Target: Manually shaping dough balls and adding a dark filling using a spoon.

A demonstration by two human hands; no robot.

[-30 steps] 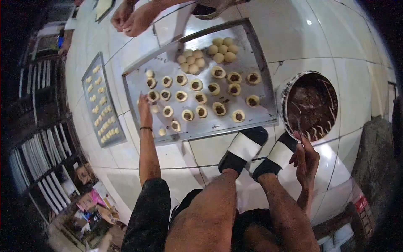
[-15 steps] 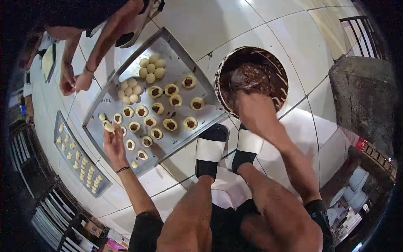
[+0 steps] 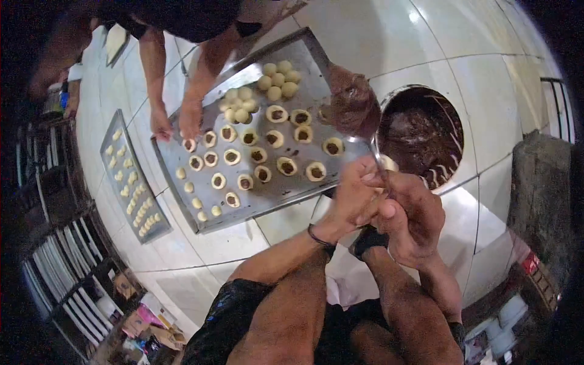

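My right hand (image 3: 415, 216) is closed round the thin handle of a metal scooping tool (image 3: 382, 167). A big lump of glossy dark brown paste (image 3: 354, 106) clings to the tool's far end, above the tray's right side. Close against it, my left hand (image 3: 359, 191) is closed on a pale dough piece (image 3: 388, 163), partly hidden by fingers and blur. Just beyond my hands stands a round pot (image 3: 420, 134) of brown paste. Left of it, a large metal tray (image 3: 267, 210) carries several flattened dough rounds (image 3: 286, 165) topped with paste.
Two clusters of dough balls (image 3: 278, 80) sit toward the tray's far side. A co-worker's hands (image 3: 176, 121) are at its left edge. Further left lies a narrow tray (image 3: 149, 236) of small dough pieces. A dark block-like object (image 3: 538, 188) stands at right.
My right hand has come out of the pot, lifting the paste-loaded tool. My left hand has moved right from the tray to meet it. The co-worker's hands have reached the tray's edge.
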